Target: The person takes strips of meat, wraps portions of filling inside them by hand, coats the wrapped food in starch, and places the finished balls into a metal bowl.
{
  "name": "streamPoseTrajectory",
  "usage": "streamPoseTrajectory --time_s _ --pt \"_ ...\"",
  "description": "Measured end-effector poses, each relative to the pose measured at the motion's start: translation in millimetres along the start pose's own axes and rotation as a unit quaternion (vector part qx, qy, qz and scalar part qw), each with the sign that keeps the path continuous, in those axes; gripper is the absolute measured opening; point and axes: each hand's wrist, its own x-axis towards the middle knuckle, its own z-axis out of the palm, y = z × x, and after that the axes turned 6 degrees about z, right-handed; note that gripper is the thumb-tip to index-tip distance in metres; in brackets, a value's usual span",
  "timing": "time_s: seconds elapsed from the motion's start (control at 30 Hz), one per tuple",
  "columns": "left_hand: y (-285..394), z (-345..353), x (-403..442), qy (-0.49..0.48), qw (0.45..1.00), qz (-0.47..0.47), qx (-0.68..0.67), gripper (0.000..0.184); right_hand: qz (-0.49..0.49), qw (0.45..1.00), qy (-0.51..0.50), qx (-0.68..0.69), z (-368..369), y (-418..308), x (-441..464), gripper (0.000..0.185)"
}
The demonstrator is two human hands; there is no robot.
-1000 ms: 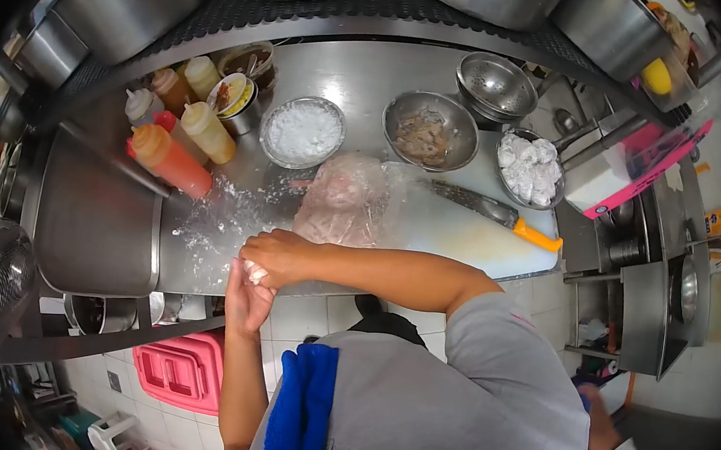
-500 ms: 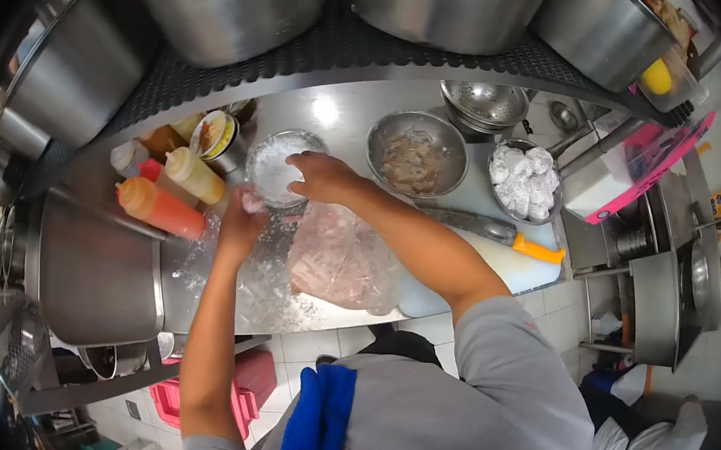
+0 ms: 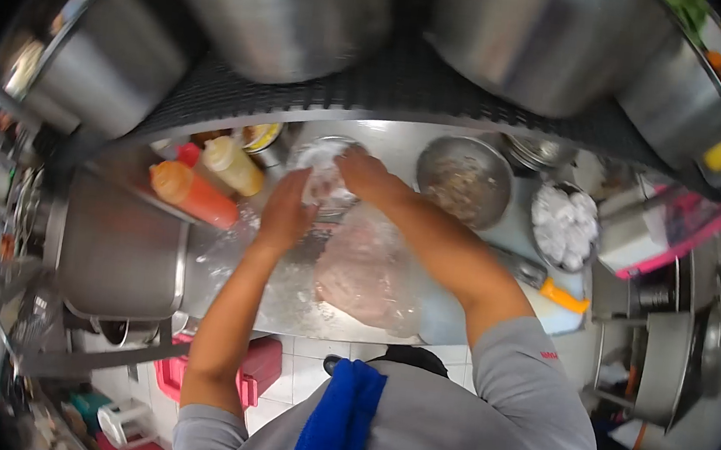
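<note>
A metal bowl of white powder [image 3: 315, 152], which looks like flour, stands on the steel counter, with a pinkish piece, blurred, in the powder. My left hand [image 3: 289, 210] is at the bowl's near left edge, fingers stretched out and holding nothing I can see. Over the right side of the bowl, my right hand [image 3: 363, 175] has its fingers apart and bent down at the powder, with no object visible in them. Close below both hands lies a clear plastic bag of pale pink meat [image 3: 364, 274]. To the right is a metal bowl of wet meat pieces [image 3: 463, 187].
A bowl of white-coated pieces [image 3: 564, 224] and an orange-handled knife [image 3: 562, 295] on a cutting board are at the right. Squeeze bottles [image 3: 197, 195] and a steel tray [image 3: 121, 244] are at the left. A shelf [image 3: 374, 95] with large pots overhangs the counter.
My left hand has moved up and right to the bowl, and the pale piece in it has left its fingers. My right hand remains over the powder. The view has shifted.
</note>
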Motion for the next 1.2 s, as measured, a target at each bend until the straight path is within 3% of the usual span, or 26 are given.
streamPoseTrajectory --time_s 0.07,0.13,0.23,0.3,0.4,0.47,0.53,0.63,0.7,0.73,0.8,0.87,0.93,0.97,1.0,1.07,1.13,1.2 --pt "4 -13 -32 -0.003 0.998 -0.049 -0.038 0.059 -0.051 0.986 -0.114 -0.112 4 -3 11 0.044" --pt "8 -26 -68 0.000 0.996 -0.078 -0.037 0.055 -0.072 0.974 -0.158 -0.145 -9 -20 9 0.048" --pt "14 -47 -117 0.003 0.992 -0.113 -0.061 0.050 -0.054 0.974 -0.173 -0.134 3 -22 19 0.053" --pt "19 -65 -141 0.018 0.990 -0.125 -0.070 0.049 0.025 0.979 -0.170 -0.114 -3 -27 19 0.041" --pt "23 -118 -134 0.044 0.990 -0.121 -0.054 0.047 -0.039 0.985 -0.129 -0.112 11 -19 29 0.067" --pt "46 -165 -124 0.056 0.984 -0.140 -0.090 0.043 -0.116 0.968 -0.185 -0.127 20 -15 38 0.071" --pt "70 -214 -103 0.098 0.988 -0.097 -0.070 0.041 -0.112 0.972 -0.142 -0.154 7 -33 20 0.064" --pt "109 -284 -67 0.166 0.985 -0.005 -0.046 0.039 -0.044 0.973 -0.157 -0.165 18 -27 29 0.060" --pt "136 -322 -39 0.200 0.979 0.044 -0.006 0.034 0.072 0.972 -0.078 -0.211 8 -36 26 0.056" --pt "146 -337 -23 0.213 0.975 0.058 0.009 0.032 0.073 0.972 -0.068 -0.212 -1 -39 27 0.056" --pt "163 -360 13 0.225 0.972 0.067 0.003 0.028 0.067 0.945 -0.200 -0.252 -21 -48 24 0.057" --pt "164 -372 57 0.245 0.964 0.091 0.045 0.026 0.074 0.960 -0.161 -0.215 -22 -47 23 0.061" --pt "157 -386 107 0.193 0.981 -0.003 0.032 0.034 0.010 0.978 -0.080 -0.194 -15 -41 20 0.062" --pt "156 -391 128 0.149 0.987 -0.064 0.001 0.036 -0.029 0.981 -0.089 -0.169 -16 -40 12 0.055" --pt "161 -391 140 0.146 0.987 -0.061 0.002 0.036 -0.027 0.982 -0.087 -0.167 -6 -35 14 0.055" --pt "170 -388 160 0.064 0.980 -0.148 -0.115 0.039 -0.055 0.973 -0.164 -0.155 16 -20 26 0.041" --pt "173 -386 178 0.032 0.983 -0.162 -0.077 0.035 -0.035 0.979 -0.142 -0.144 18 -24 21 0.031" --pt "168 -382 194 -0.001 0.983 -0.178 -0.038 0.031 0.022 0.986 -0.011 -0.164 21 -28 17 0.030"
